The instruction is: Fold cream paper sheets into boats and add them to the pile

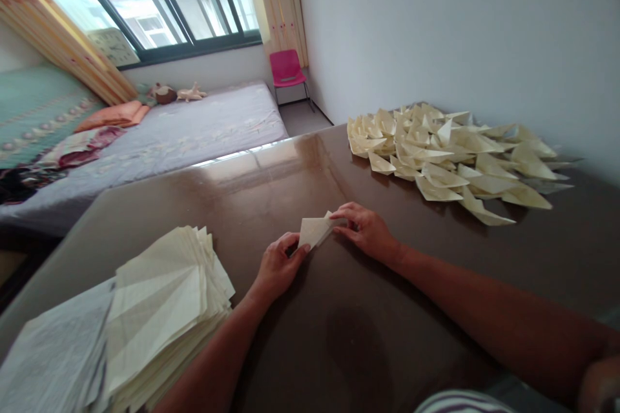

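Over the glossy brown worktop [217,206], the left hand [283,262] and right hand [365,232] are pinching opposite ends of a small cream folded-paper piece [312,230] slanting lengthwise rightward and away.

No legible text or numbers (clock face [114,46] too blurred)

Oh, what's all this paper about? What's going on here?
A person is handling a small folded paper above a brown table. The left hand pinches one end, while the fingers of the right hand are at the other; how firmly they hold it is hard to tell. On the person's left lies a stack of pale sheets, and at the far right, near the wall, a spread of paper boats.
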The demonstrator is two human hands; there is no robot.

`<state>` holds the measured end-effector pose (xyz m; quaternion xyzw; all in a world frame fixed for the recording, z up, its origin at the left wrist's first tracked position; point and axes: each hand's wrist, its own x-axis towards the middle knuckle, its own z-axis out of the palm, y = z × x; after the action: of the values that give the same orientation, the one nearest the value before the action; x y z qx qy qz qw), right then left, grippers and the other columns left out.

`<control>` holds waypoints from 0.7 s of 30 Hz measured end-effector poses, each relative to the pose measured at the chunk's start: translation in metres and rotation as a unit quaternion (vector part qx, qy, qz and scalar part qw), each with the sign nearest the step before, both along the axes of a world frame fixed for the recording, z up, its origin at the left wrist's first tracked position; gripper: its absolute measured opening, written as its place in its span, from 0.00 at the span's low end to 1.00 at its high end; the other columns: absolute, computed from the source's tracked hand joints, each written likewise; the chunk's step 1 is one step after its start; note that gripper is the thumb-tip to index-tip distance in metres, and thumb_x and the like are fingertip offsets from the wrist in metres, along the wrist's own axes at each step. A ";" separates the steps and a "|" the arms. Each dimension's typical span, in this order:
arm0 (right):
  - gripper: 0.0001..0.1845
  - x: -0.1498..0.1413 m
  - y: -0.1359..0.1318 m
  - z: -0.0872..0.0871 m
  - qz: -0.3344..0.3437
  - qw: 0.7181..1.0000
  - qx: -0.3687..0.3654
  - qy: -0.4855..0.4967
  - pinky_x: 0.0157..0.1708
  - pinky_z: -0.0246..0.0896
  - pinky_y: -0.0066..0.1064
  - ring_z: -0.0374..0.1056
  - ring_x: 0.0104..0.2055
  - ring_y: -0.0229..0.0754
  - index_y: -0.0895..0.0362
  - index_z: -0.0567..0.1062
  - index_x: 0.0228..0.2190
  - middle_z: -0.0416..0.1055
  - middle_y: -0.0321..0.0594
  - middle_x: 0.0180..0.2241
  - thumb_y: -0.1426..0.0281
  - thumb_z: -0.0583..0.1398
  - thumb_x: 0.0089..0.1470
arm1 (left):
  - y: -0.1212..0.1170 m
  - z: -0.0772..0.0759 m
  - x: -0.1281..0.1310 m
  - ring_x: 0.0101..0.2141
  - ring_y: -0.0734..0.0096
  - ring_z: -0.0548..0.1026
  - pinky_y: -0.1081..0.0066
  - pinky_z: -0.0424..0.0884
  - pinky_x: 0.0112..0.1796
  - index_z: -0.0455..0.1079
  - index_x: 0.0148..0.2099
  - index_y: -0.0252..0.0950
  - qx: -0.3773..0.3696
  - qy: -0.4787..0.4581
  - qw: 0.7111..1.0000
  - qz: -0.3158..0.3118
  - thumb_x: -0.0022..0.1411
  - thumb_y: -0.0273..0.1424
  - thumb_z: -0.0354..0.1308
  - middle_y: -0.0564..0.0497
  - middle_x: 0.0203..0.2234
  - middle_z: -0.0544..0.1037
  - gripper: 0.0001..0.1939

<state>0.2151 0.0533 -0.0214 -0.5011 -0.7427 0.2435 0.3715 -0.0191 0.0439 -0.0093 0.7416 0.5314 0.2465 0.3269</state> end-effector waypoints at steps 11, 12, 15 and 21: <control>0.13 0.001 0.002 0.000 0.039 0.998 -0.033 0.028 0.42 0.64 0.30 0.71 0.40 0.40 0.53 0.79 0.42 0.76 0.40 0.39 0.65 0.59 0.57 | -0.001 -0.001 -0.001 0.31 0.72 0.70 0.74 0.64 0.34 0.73 0.36 0.36 0.031 -0.019 0.999 -0.029 0.62 0.37 0.52 0.53 0.29 0.73 0.13; 0.12 0.001 0.002 0.002 0.045 0.998 -0.041 0.031 0.41 0.64 0.30 0.71 0.38 0.40 0.53 0.79 0.40 0.76 0.40 0.38 0.65 0.59 0.57 | 0.000 -0.002 -0.002 0.31 0.71 0.70 0.74 0.64 0.35 0.73 0.36 0.36 0.031 -0.020 0.999 -0.030 0.62 0.37 0.52 0.53 0.29 0.73 0.13; 0.11 0.001 0.002 0.006 0.069 0.996 -0.056 0.033 0.37 0.62 0.28 0.70 0.35 0.39 0.56 0.80 0.35 0.75 0.40 0.34 0.64 0.59 0.57 | 0.000 -0.002 -0.003 0.32 0.71 0.71 0.74 0.65 0.35 0.74 0.36 0.36 0.032 -0.025 0.999 -0.033 0.63 0.36 0.52 0.53 0.30 0.74 0.12; 0.11 0.002 0.000 0.014 0.090 0.994 -0.058 0.003 0.33 0.58 0.27 0.66 0.31 0.37 0.57 0.77 0.29 0.73 0.37 0.29 0.66 0.57 0.57 | -0.001 -0.003 -0.002 0.33 0.71 0.72 0.75 0.65 0.35 0.76 0.37 0.36 0.030 -0.059 0.998 -0.021 0.61 0.36 0.55 0.52 0.31 0.76 0.11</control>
<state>0.2175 0.0531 -0.0078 -0.4523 -0.7680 0.3198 0.3213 -0.0207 0.0433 -0.0120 0.7461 0.4880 0.2990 0.3403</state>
